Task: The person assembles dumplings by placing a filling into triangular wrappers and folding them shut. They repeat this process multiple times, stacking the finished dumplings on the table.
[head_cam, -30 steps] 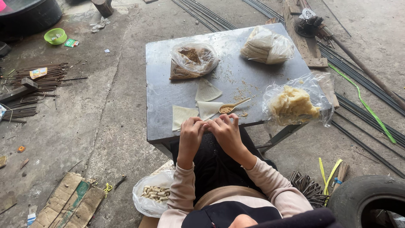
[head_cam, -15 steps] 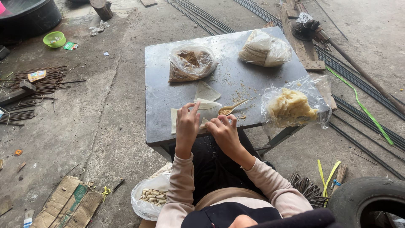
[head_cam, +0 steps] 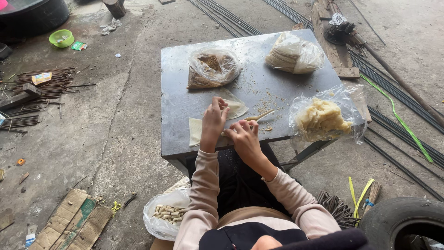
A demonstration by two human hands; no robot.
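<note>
Pale thin wrapper sheets [head_cam: 237, 107] lie on a small dark metal table [head_cam: 180, 74]. My left hand [head_cam: 213, 121] rests on a wrapper [head_cam: 195, 131] near the table's front edge, fingers pinching it. My right hand [head_cam: 243, 136] is beside it, fingers curled on the same wrapper. A light wooden spatula [head_cam: 260, 115] lies just beyond my right hand.
On the table stand a clear bag of brown filling [head_cam: 212, 67], a bag of stacked wrappers [head_cam: 294, 53] and a bag of yellow crumbly filling [head_cam: 323, 118]. A bag of rolled pieces [head_cam: 167, 214] sits on the floor at my left. A tyre [head_cam: 401, 221] and metal rods [head_cam: 397, 97] lie at right.
My hands have moved forward from the table's edge onto the wrappers. The left hand reached out to a sheet, and both now work on it together.
</note>
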